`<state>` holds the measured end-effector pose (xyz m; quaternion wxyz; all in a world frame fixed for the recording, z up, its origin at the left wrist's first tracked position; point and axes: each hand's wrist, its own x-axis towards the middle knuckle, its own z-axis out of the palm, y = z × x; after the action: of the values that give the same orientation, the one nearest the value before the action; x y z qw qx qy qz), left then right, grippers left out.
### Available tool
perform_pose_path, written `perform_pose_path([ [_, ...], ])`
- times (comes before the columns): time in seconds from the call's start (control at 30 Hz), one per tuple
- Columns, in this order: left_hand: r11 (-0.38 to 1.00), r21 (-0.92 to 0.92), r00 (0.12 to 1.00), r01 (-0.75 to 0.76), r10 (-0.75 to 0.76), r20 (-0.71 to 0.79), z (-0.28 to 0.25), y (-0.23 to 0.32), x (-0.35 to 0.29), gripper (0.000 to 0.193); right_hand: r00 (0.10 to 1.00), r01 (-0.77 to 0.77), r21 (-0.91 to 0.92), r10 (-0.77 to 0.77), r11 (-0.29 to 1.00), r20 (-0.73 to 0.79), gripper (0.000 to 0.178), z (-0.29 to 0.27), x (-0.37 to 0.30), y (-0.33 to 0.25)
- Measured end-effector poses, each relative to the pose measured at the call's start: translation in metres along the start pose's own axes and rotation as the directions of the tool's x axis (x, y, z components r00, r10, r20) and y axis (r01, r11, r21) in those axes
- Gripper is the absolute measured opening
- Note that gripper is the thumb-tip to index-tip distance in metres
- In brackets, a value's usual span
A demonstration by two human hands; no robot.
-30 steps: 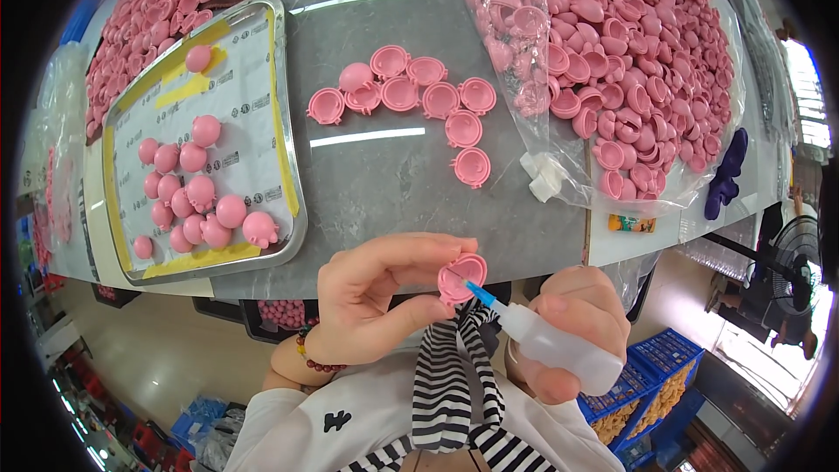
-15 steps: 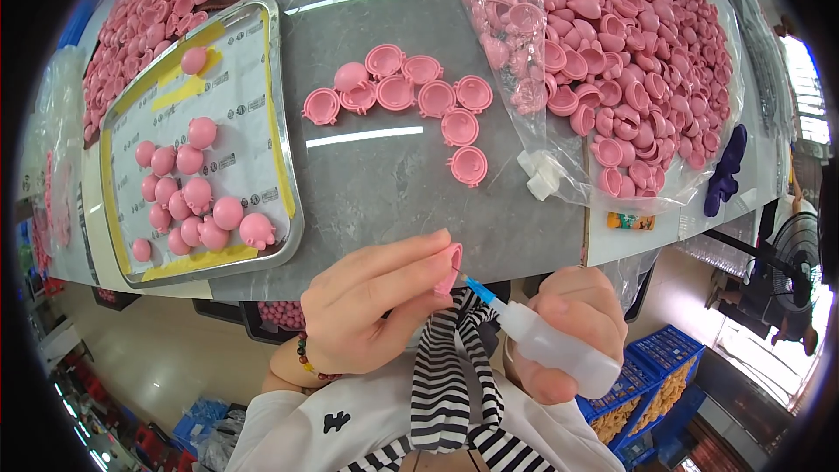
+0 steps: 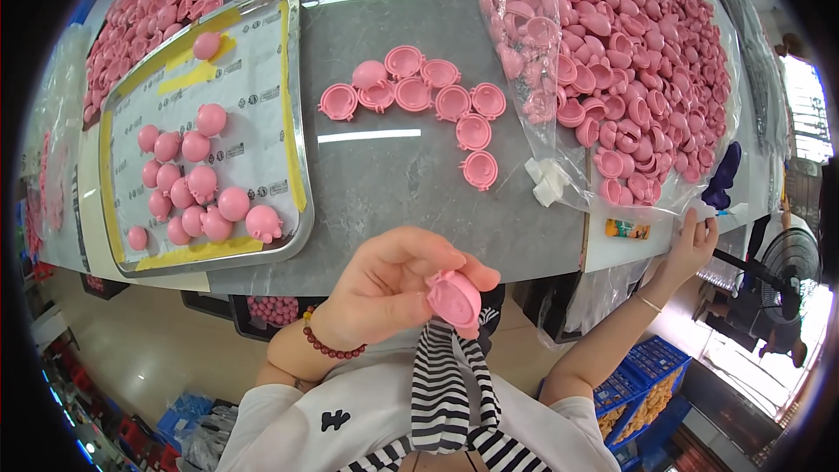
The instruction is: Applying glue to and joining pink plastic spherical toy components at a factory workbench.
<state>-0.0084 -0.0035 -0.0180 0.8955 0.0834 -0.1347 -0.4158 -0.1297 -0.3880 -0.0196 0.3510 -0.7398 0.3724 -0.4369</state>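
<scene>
My left hand [image 3: 398, 284] pinches a pink plastic half shell [image 3: 455, 300] between thumb and fingers, its hollow side facing up toward me. Stretched out to the far right, my right hand [image 3: 693, 240] has its fingers round a small translucent squeeze bottle [image 3: 703, 207] with a blue needle tip, at the edge of the bag of shells. Much of the bottle is hidden there. On the grey table [image 3: 393, 183], several pink half shells [image 3: 412, 93] lie hollow side up in a bent row, and one rounded shell [image 3: 370, 73] shows its domed side.
A metal tray [image 3: 308, 166] at left carries several pink balls [image 3: 211, 120]. Behind it spreads a heap of pink shells [image 3: 149, 17]. A large clear bag [image 3: 568, 192] of pink halves lies at right, beside a purple object [image 3: 723, 177] and a small orange-green packet [image 3: 627, 229].
My right hand has carried the squeeze bottle away from the shell to the far right. My left hand has turned the half shell so that its hollow shows more.
</scene>
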Motion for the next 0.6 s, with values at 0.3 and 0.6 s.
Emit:
perform_pose_path([
  [0.3,0.879,0.475,0.993,-0.037,0.086,-0.082,0.009,0.007,0.002,0.043,0.98,0.114,-0.023,-0.116,0.993,-0.162,0.04,-0.004,-0.003,0.022],
  [0.6,0.805,0.59,0.971,-0.069,0.189,-0.144,0.012,0.004,0.002,0.043,0.83,0.454,-0.499,-0.554,0.738,-0.063,0.044,0.013,-0.033,-0.051],
])
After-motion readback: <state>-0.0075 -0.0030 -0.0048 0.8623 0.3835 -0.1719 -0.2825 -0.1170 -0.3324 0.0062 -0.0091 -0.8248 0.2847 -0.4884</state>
